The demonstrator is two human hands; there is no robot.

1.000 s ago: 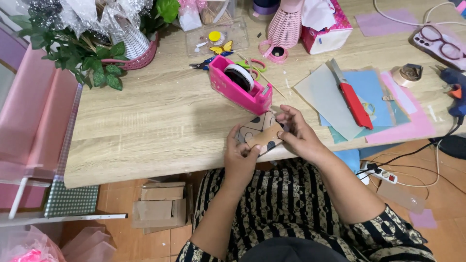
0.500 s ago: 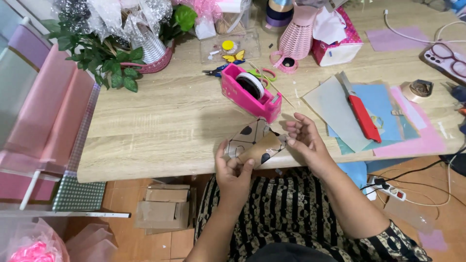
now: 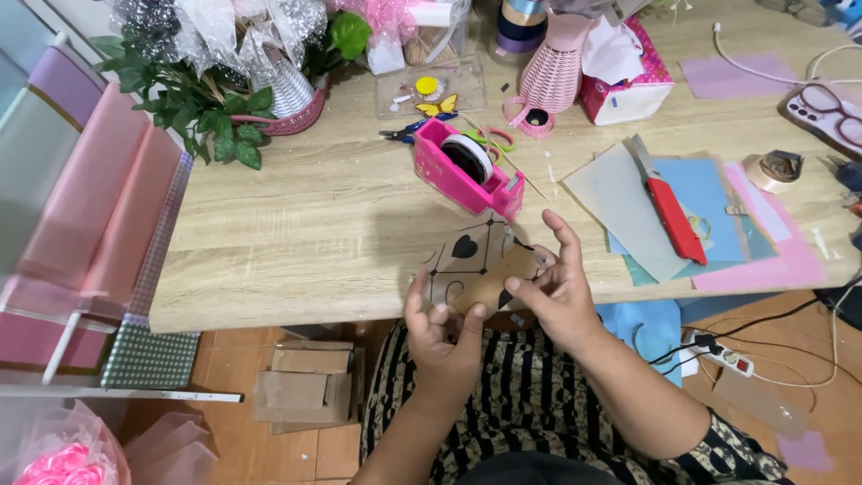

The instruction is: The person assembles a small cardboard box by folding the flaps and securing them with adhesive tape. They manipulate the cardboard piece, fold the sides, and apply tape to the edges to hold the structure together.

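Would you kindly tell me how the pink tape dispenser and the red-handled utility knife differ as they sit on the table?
The pink tape dispenser is blocky and stands upright on bare wood; the red-handled utility knife is slim and lies flat on coloured paper sheets. The dispenser is nearer the hands. Neither is touched.

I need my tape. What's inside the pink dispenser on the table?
The pink dispenser holds a roll of tape, white rim with dark core. How much tape remains is hidden by the dispenser's walls.

A brown paper piece (image 3: pixel 476 269) printed with black hearts is tilting above the surface (image 3: pixel 296 242) edge, partly folded.
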